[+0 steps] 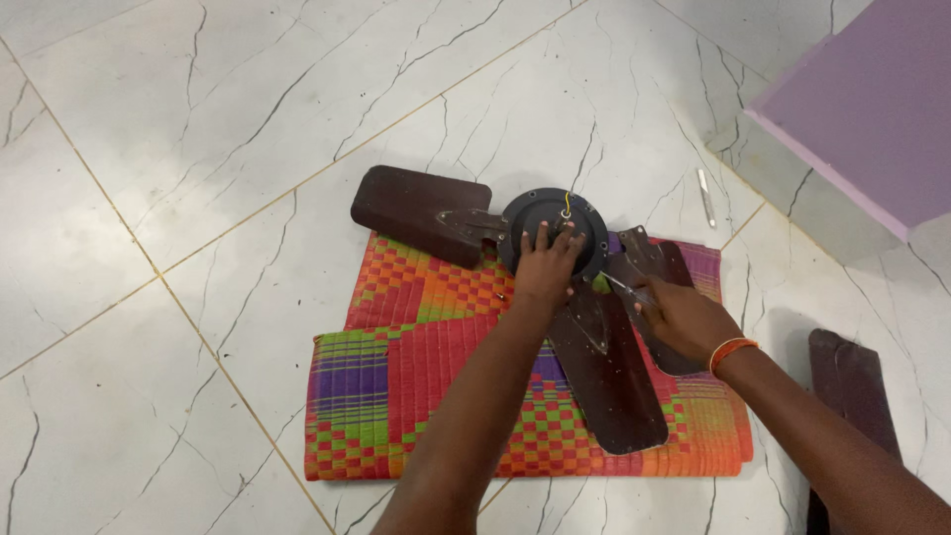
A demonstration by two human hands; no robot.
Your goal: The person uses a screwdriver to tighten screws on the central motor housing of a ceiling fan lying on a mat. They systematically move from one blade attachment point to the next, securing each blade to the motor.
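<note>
Left hand (546,267) presses flat on the fan motor (553,230); right hand (682,315) grips a screwdriver (624,288) at a blade (606,372). 3 blades look attached; a 4th (852,381) lies apart on the floor (149,198).

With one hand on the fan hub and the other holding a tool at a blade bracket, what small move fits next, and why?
Probably turn the tool in the right hand at the blade bracket, since its tip points there while the left hand presses on the hub.

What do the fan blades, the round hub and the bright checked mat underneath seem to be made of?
Fan blades: probably painted sheet metal, dark brown, dull and scuffed, thin with bare patches near the bolts. Round hub: likely metal, dark with a smooth, faint sheen. Checked mat: looks like woven plastic or straw, with ribbed strands and a stiff fold.
</note>
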